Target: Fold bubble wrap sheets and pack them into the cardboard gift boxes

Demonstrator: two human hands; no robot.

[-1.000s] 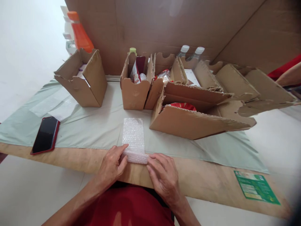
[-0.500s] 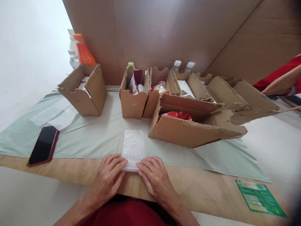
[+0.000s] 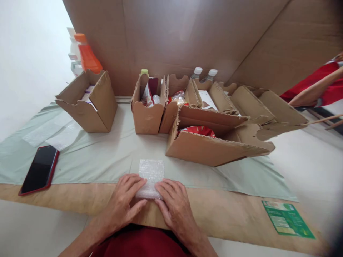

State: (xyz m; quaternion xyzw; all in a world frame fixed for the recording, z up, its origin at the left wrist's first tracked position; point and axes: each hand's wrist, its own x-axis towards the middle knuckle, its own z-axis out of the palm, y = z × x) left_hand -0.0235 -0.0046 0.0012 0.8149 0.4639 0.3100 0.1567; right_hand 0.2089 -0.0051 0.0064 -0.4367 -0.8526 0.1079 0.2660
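The left hand (image 3: 124, 196) lays its fingertips on the left side of a small sheet of bubble wrap (image 3: 152, 169), its thumb spread apart from them and pointing in at the near edge. The right hand (image 3: 174, 200) rests its fingers on the opposite side, thumb tucked below them by the same edge; whether that thumb and those fingers pinch the wrap, I cannot tell. The wrap lies flat between the two hands, its far part reaching ahead of the fingertips onto a pale green cloth (image 3: 120, 153), its thicker near end between them over a bare wooden board (image 3: 227, 210). Well to the left of the grip is a dark-screened phone (image 3: 40, 169) with a red edge, and beyond it some clear sheets (image 3: 50, 132). Ahead and to the right of the grip, a cardboard box (image 3: 206, 150) holds a red packet (image 3: 198, 131). Far to the right of the right hand, a green card (image 3: 288, 219) lies on the board; farther off, another person's arm (image 3: 316, 87) shows.
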